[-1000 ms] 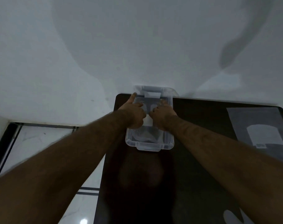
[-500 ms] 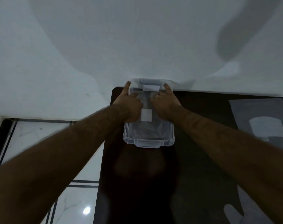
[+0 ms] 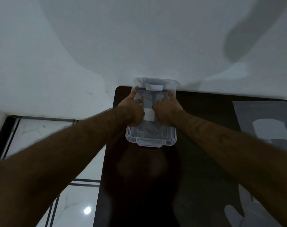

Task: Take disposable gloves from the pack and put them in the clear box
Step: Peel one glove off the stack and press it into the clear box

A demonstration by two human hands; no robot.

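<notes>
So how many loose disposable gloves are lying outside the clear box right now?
1 in plain view: a loose glove on the dark table at the near right corner, cut off by the frame. The flat pack at far right and the clear box may hide more.

Clear box (image 3: 150, 139) – lid on, gloves inside, glove pack (image 3: 264, 123) lying flat well right

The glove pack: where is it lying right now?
In the head view the glove pack lies flat at the right edge of the dark table, to the right of the clear box and clear of both hands.
</notes>
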